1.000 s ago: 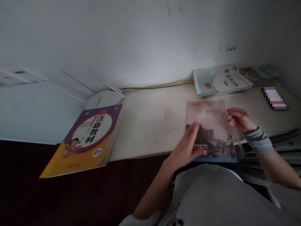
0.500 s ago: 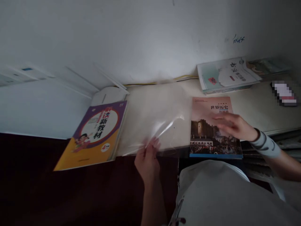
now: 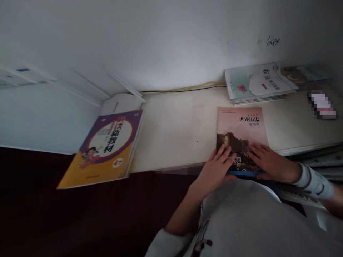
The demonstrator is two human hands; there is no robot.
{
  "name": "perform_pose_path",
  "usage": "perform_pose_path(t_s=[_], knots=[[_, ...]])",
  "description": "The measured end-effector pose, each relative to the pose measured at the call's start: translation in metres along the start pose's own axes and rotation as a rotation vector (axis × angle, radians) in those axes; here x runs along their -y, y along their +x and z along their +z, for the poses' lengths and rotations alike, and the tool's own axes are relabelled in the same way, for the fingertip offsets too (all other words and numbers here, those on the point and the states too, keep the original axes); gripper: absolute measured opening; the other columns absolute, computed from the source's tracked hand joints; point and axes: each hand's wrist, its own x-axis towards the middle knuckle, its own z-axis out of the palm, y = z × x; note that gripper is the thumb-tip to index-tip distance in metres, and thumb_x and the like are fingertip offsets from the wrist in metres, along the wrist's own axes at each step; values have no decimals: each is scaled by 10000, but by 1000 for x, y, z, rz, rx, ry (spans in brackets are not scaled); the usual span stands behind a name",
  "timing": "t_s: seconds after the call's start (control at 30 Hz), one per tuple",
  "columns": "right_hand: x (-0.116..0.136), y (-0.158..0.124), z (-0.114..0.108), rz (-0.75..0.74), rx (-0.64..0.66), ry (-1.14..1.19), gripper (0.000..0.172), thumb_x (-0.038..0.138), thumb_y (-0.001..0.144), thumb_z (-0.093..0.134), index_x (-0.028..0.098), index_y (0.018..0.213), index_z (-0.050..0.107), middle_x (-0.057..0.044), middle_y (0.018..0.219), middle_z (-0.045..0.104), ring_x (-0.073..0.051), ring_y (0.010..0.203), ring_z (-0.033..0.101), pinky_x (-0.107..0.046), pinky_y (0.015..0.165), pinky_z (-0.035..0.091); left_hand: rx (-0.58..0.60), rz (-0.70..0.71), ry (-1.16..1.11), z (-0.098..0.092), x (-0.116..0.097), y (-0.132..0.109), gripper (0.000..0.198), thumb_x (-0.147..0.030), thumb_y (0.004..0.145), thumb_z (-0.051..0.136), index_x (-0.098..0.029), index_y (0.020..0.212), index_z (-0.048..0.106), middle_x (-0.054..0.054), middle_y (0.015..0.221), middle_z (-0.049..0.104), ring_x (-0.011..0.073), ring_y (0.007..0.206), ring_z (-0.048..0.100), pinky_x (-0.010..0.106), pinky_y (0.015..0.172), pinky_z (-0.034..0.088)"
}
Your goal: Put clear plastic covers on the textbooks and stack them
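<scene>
A pinkish book [image 3: 238, 125] with a castle picture and dark Chinese print lies flat near the front edge of the white table [image 3: 171, 132]. My left hand [image 3: 215, 166] rests on the lower left of its cover, fingers spread. On the cover's lower right lies my right hand [image 3: 273, 164], also with fingers apart; both thumbs are near the bottom edge. A purple and yellow book [image 3: 107, 146] lies at the left end of the table, its lower corner sticking out past the edge.
Behind the pinkish book sits a stack of booklets [image 3: 257, 84], with more booklets [image 3: 305, 75] to its right. A blurred-out phone [image 3: 323, 104] lies at the far right. A yellow and a black cable run along the wall.
The clear plastic sheet that my left hand held over the table is out of view. My left hand has moved right onto the pinkish book, and my right hand has come down on it.
</scene>
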Motion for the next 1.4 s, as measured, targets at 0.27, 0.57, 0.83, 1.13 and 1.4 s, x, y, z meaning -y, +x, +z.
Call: perform_pose_path(t_s=[0.27, 0.57, 0.83, 1.13, 1.4], knots=[[-2, 7, -41, -124, 44, 134, 230, 243, 884, 541, 153, 1049, 673, -134, 1095, 674, -230, 1017, 639, -379, 879, 507, 171, 59, 84, 3, -12, 26, 680, -535, 742, 687, -103, 1248, 551, 220, 1379, 505, 362, 1285, 476, 472, 1028, 433], [27, 25, -97, -153, -615, 28, 275, 124, 867, 549, 200, 1122, 620, -100, 1193, 647, -238, 1167, 572, -460, 1009, 459, -197, -104, -95, -8, -30, 2, 282, -230, 928, 426, -157, 1049, 670, 88, 959, 732, 173, 775, 695, 274, 674, 539], [-69, 115, -53, 362, -1058, 615, 519, 474, 886, 496, 247, 1339, 388, -133, 1347, 482, -262, 1195, 535, -491, 916, 503, -455, -524, -466, 13, -28, -52, 388, -286, 889, 508, -154, 532, 581, 0, 503, 571, 122, 510, 556, 210, 522, 449], [-71, 234, -49, 244, -331, 804, 365, 493, 804, 567, 142, 876, 638, -37, 751, 637, -157, 698, 575, -283, 639, 463, -106, -185, -355, -28, 30, -72, 378, -210, 913, 441, -206, 1271, 562, 109, 1364, 548, 223, 1312, 451, 410, 1078, 385], [-47, 253, -25, 352, -127, 349, 181, 251, 812, 545, 165, 837, 702, -62, 850, 714, -169, 775, 621, -274, 723, 440, 123, -620, 54, -40, 104, -16, 759, -355, 824, 599, -29, 1434, 288, 277, 1510, 274, 389, 1411, 248, 488, 1113, 291]])
